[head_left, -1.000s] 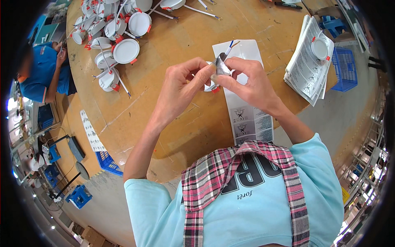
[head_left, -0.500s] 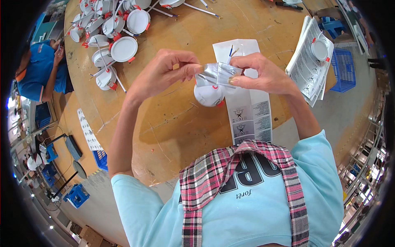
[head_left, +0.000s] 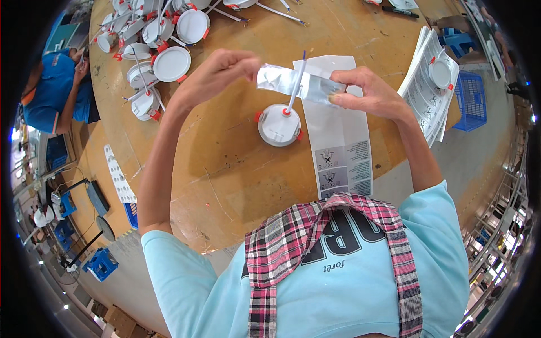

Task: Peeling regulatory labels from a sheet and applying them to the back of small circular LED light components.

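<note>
A shiny silver foil strip (head_left: 320,89) is stretched between my hands above the table. Its right end is pinched between the thumb and fingers of my right hand (head_left: 369,93). My left hand (head_left: 228,73), slightly blurred, has its fingers closed at the strip's left end. Below the strip, a round white downlight (head_left: 277,129) with red clips lies back side up on the table. Its white cable (head_left: 297,84) rises from it and crosses the strip. Beside it, partly under the strip and my right hand, lies a long white printed sheet (head_left: 338,138).
Several white downlights (head_left: 172,65) with cables are heaped at the far left of the wooden table (head_left: 220,197). A stack of printed sheets (head_left: 420,90) with another downlight (head_left: 439,73) on it sits right. Blue basket (head_left: 470,101) beyond; a person in blue (head_left: 51,96) works left.
My left hand has moved up and left, away from my right hand, and the silver strip now spans wider. The downlight beneath shows more fully, its cable standing up in front of the strip.
</note>
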